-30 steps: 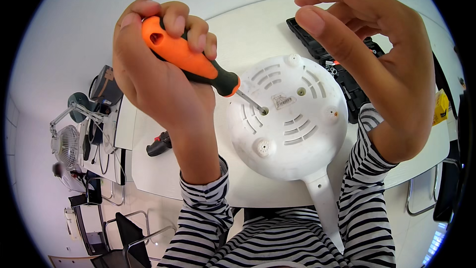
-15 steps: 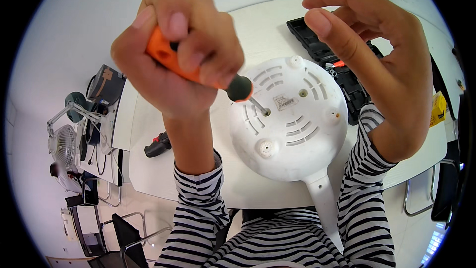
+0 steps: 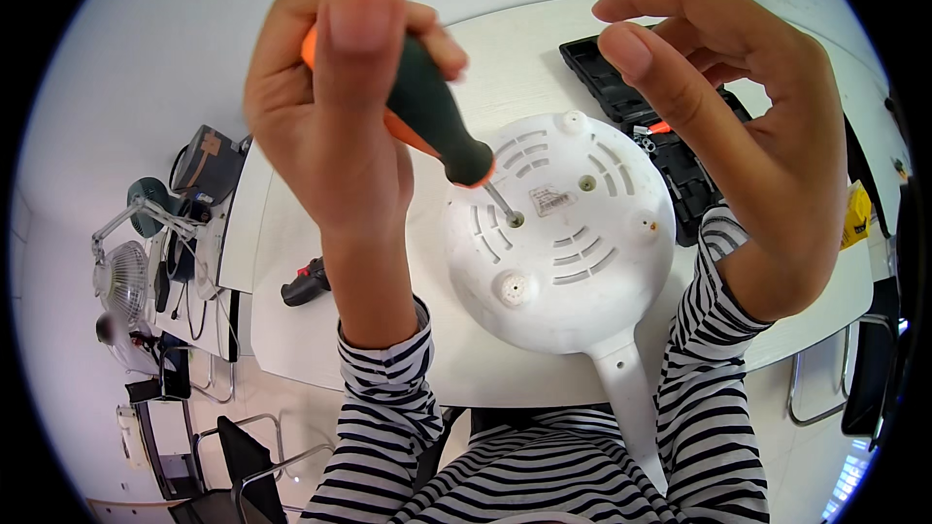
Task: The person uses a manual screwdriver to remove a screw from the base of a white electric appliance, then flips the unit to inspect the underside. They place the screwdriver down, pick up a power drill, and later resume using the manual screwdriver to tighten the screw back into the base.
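My left hand (image 3: 325, 107) is around the orange and dark green handle of a screwdriver (image 3: 437, 116), its thumb and fingers looser on the grip and partly blurred. The screwdriver slants down, its metal shaft entering a recessed hole in a white round plastic appliance (image 3: 573, 315). That appliance lies bottom up, showing vent slots, small feet, a label and a long handle pointing toward me. My right hand (image 3: 748, 107) is raised over the right side, thumb and fingers apart and curved, holding nothing.
An opened black tool case (image 3: 694, 184) lies on the white table (image 3: 301, 354) behind my right hand. A black and red tool (image 3: 306, 283) rests at the left. Further left are a fan (image 3: 126, 277) and a grey box (image 3: 209, 165). Chairs (image 3: 248, 466) stand around.
My left hand has turned on the screwdriver handle and its fingers have loosened, exposing more of the green grip. The white appliance has shifted slightly left. My right hand stays nearly still.
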A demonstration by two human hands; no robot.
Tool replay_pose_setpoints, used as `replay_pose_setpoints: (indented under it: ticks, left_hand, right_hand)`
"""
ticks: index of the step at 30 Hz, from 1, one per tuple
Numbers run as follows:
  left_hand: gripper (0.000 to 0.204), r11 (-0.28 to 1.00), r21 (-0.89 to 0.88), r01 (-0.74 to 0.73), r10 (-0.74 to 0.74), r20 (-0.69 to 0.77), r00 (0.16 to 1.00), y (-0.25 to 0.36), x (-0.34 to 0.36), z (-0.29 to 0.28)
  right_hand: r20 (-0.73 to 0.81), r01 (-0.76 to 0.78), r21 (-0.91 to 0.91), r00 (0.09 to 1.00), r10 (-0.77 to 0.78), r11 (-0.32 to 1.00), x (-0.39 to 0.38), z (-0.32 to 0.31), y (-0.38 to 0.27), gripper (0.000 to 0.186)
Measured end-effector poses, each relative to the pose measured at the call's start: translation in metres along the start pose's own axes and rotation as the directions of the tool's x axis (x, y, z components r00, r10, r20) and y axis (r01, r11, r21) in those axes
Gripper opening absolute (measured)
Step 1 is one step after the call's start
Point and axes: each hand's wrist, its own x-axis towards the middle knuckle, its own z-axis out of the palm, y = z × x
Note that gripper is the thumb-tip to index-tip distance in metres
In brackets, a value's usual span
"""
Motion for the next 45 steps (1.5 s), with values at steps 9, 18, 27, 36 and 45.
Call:
replay_pose_setpoints:
  ticks: [9,18,27,36,45]
  left_hand:
    - [0.024,0.991,0.056,0.123,-0.102,-0.28,0.954,0.018,-0.017,0.017]
    - [0.019,0.865,-0.396,0.308,-0.118,0.437,0.892,0.014,-0.001,-0.009]
    - [0.012,0.701,-0.444,0.558,0.139,0.853,0.503,-0.006,0.028,-0.001]
    - [0.032,0.575,-0.578,0.579,-0.021,0.697,0.717,-0.02,0.024,-0.014]
    - [0.035,0.944,-0.115,0.308,-0.303,0.056,0.951,0.019,-0.019,0.004]
  right_hand:
    - [0.025,-0.033,-0.01,0.999,0.033,0.999,0.0,0.0,-0.001,0.028]
    - [0.009,-0.047,-0.013,0.999,0.047,0.999,0.0,0.006,-0.001,0.027]
    - [0.015,-0.028,-0.01,0.999,0.028,1.0,-0.001,0.001,0.003,0.026]
    - [0.042,-0.056,0.014,0.998,0.056,0.998,-0.003,-0.002,0.002,0.028]
    - [-0.01,0.018,-0.024,1.0,-0.018,1.0,-0.001,-0.001,0.01,0.028]
